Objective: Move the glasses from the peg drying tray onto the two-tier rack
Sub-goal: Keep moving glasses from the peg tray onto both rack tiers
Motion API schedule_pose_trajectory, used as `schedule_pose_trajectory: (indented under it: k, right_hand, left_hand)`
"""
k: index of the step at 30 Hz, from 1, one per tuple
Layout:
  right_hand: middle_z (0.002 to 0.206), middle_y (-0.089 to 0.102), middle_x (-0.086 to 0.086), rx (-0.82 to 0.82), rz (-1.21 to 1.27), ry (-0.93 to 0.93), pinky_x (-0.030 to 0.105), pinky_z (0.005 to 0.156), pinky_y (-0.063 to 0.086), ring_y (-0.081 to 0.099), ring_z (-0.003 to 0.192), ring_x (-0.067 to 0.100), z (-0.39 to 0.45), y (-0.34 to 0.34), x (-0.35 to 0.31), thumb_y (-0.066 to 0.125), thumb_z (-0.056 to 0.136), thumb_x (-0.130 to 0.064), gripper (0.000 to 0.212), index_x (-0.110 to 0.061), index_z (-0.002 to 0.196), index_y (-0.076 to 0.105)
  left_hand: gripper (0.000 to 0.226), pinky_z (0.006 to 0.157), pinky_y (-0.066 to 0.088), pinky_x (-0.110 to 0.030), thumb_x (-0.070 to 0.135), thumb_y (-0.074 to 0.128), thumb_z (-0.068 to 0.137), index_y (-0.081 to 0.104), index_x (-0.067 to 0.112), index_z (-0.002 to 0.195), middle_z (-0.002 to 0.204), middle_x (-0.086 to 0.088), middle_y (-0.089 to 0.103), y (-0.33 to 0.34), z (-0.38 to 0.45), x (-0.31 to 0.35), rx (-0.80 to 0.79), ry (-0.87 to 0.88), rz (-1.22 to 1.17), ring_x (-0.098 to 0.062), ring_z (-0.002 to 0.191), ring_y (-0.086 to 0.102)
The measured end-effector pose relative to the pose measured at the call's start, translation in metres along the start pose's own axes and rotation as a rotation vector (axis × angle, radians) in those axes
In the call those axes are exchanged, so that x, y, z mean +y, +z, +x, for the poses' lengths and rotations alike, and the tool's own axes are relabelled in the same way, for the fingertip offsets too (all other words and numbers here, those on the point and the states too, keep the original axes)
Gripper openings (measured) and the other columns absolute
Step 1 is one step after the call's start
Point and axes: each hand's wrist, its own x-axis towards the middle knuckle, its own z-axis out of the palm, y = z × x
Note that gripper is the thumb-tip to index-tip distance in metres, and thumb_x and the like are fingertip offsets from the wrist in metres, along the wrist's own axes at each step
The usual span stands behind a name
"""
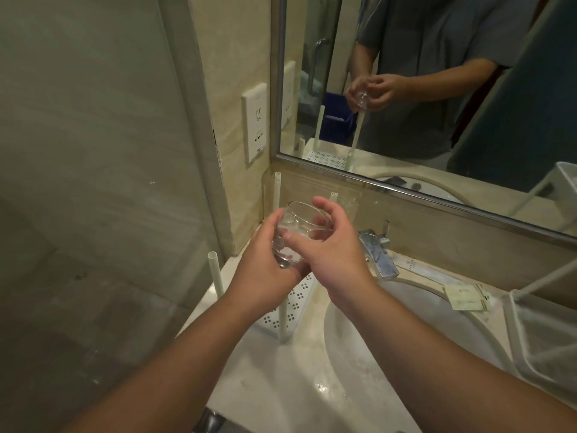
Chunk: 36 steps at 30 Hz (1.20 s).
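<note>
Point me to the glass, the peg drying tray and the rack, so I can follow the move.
glass point(295, 232): head view, on its clear side wall between both hands.
peg drying tray point(296, 296): head view, on its perforated base.
rack point(543, 335): head view, on its near mesh basket.

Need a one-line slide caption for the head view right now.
Both hands, left and right, hold a clear glass above the peg drying tray beside the sink.

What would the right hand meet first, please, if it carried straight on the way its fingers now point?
The right hand points up and left, already against the glass that both hands hold. Beyond that, probably the left hand; depth is unclear.
</note>
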Motion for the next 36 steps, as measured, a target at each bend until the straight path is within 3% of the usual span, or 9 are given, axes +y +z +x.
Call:
schedule_pose_trajectory:
  k: [3, 5, 11, 17, 22, 27, 31, 36]
  right_hand:
    - [0.120, 0.049, -0.015, 0.001, -0.251, -0.170, 0.016, 0.082, 0.050, 0.053, 0.104, -0.003, -0.004, 0.000, -0.001, 0.085, 0.060, -0.029, 0.078, -0.050, 0.124, 0.047]
    - [0.122, 0.044, -0.016, -0.003, -0.366, -0.262, 0.011, 0.088, 0.044, 0.047, 0.107, -0.007, -0.008, -0.001, 0.000, 0.083, 0.061, -0.029, 0.080, -0.047, 0.130, 0.046]
    - [0.128, 0.039, -0.016, -0.035, -0.446, -0.269, 0.019, 0.097, 0.041, 0.044, 0.117, 0.001, -0.011, -0.012, 0.008, 0.085, 0.061, -0.037, 0.096, -0.042, 0.143, 0.035]
    - [0.131, 0.049, -0.015, 0.013, -0.421, -0.199, 0.030, 0.101, 0.044, 0.046, 0.118, 0.000, -0.012, -0.033, 0.010, 0.085, 0.057, -0.043, 0.096, -0.039, 0.140, 0.036]
    - [0.128, 0.054, -0.015, 0.100, -0.419, -0.143, 0.031, 0.101, 0.044, 0.049, 0.118, 0.001, -0.016, -0.071, 0.015, 0.087, 0.061, -0.037, 0.093, -0.036, 0.139, 0.037]
    - [0.126, 0.055, -0.015, 0.245, -0.423, -0.083, 0.022, 0.094, 0.046, 0.050, 0.112, -0.001, -0.030, -0.124, 0.027, 0.085, 0.064, -0.037, 0.088, -0.035, 0.139, 0.038]
    - [0.125, 0.053, -0.018, 0.357, -0.404, -0.020, 0.024, 0.095, 0.046, 0.050, 0.111, -0.002, -0.043, -0.173, 0.039, 0.083, 0.065, -0.036, 0.086, -0.033, 0.139, 0.039]
    - [0.127, 0.054, -0.018, 0.491, -0.387, 0.050, 0.019, 0.090, 0.044, 0.050, 0.110, -0.003, -0.064, -0.235, 0.059, 0.082, 0.065, -0.037, 0.086, -0.032, 0.139, 0.040]
  left_hand:
    - [0.082, 0.088, 0.058, -0.035, 0.048, 0.071, 0.051, 0.040, 0.065, 0.124, 0.110, 0.030, 0.061, 0.003, -0.001, 0.001, 0.039, -0.013, -0.018, 0.006, 0.100, 0.064]
    - [0.072, 0.089, 0.057, -0.039, 0.045, 0.067, 0.052, 0.040, 0.067, 0.116, 0.111, 0.031, 0.061, 0.006, -0.002, 0.000, 0.064, -0.016, -0.021, 0.003, 0.102, 0.065]
    - [0.077, 0.094, 0.055, -0.040, 0.044, 0.070, 0.054, 0.043, 0.057, 0.125, 0.121, 0.021, 0.062, 0.016, -0.008, -0.003, 0.128, 0.003, -0.024, -0.001, 0.111, 0.062]
    - [0.085, 0.094, 0.053, -0.032, 0.044, 0.071, 0.054, 0.040, 0.052, 0.133, 0.121, 0.024, 0.063, 0.035, -0.008, 0.007, 0.106, 0.013, 0.066, 0.009, 0.109, 0.059]
    - [0.083, 0.096, 0.051, -0.032, 0.038, 0.072, 0.060, 0.041, 0.044, 0.137, 0.124, 0.019, 0.062, 0.073, -0.003, 0.014, 0.000, 0.031, 0.089, 0.006, 0.114, 0.057]
    - [0.077, 0.074, 0.040, 0.000, 0.037, 0.070, 0.062, 0.039, 0.048, 0.132, 0.101, 0.051, 0.054, 0.127, -0.005, 0.026, -0.149, 0.097, 0.153, 0.023, 0.098, 0.054]
    - [0.086, 0.072, 0.039, 0.002, 0.040, 0.069, 0.062, 0.034, 0.039, 0.141, 0.113, 0.031, 0.058, 0.178, -0.010, 0.035, -0.294, 0.113, 0.213, 0.008, 0.103, 0.058]
    - [0.090, 0.073, 0.038, -0.001, 0.040, 0.067, 0.062, 0.032, 0.033, 0.145, 0.108, 0.031, 0.051, 0.246, -0.022, 0.041, -0.450, 0.145, 0.280, 0.002, 0.104, 0.057]
